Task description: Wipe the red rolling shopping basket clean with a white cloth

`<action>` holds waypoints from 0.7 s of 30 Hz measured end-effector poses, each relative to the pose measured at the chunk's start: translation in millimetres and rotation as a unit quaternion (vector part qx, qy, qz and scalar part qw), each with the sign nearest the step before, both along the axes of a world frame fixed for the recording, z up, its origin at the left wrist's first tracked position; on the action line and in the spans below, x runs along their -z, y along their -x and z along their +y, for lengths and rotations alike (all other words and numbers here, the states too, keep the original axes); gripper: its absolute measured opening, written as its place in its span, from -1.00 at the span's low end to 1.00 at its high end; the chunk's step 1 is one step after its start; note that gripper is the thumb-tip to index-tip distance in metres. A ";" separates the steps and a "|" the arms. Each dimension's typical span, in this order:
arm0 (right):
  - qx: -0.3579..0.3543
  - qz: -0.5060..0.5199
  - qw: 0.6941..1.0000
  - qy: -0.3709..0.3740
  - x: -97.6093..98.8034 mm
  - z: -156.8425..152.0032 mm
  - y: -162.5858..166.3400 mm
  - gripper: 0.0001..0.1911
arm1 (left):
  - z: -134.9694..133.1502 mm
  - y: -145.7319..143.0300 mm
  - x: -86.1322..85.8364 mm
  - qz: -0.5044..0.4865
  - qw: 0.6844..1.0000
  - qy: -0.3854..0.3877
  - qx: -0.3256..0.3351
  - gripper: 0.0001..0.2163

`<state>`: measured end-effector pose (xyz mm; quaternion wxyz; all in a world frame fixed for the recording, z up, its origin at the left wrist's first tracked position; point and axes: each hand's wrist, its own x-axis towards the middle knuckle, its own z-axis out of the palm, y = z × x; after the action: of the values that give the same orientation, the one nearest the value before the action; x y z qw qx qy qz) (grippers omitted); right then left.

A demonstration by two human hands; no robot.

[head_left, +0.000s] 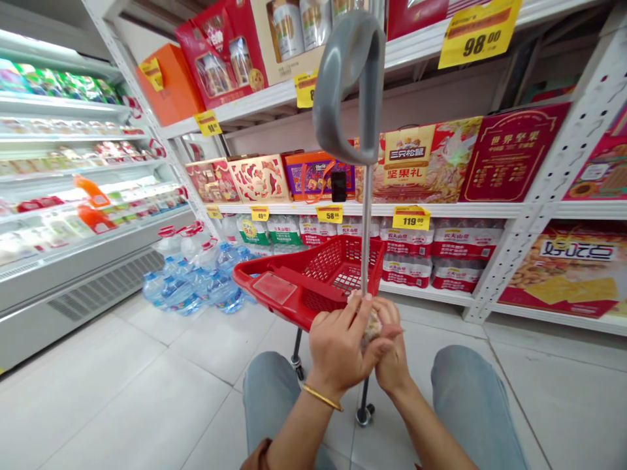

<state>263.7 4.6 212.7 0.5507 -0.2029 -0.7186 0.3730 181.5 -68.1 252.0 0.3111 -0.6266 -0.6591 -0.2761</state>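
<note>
Fingers of the left hand (337, 346) and right hand (393, 371) grip what looks like a pale cloth (372, 328) against a metal pole (366, 228), by the near edge of a red cart (311, 285); hard pushing could set its casters (364, 416) rolling.

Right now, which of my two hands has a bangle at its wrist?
Your left hand: a gold-coloured bangle circles its wrist. The right hand, beside it at the pale crumpled item, shows a bare wrist.
</note>
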 end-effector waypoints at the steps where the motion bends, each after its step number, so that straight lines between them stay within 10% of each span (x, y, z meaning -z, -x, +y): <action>1: -0.001 0.003 1.000 0.010 0.0 -3.7 0.0 -0.21 | -3.0 3.2 -0.3 0.009 1.000 0.001 0.005 -0.42; 10: -0.075 0.046 0.989 0.122 2.5 -19.4 -5.8 -0.29 | -21.8 26.3 -7.5 0.011 0.998 0.003 0.067 -0.50; 14: -0.089 -0.014 0.993 0.073 -14.2 -12.0 -8.3 -0.53 | -26.4 36.9 -6.2 -0.015 0.998 0.022 0.055 -0.64; 21: 0.097 0.084 0.986 -0.108 -66.7 -7.8 -16.1 -0.73 | -28.7 49.3 -8.1 -0.052 0.998 0.023 0.041 -0.66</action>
<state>279.9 -3.2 279.3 0.6614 -0.1788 -0.6828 0.2538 132.2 -96.9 260.1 0.2508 -0.6445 -0.6544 -0.3057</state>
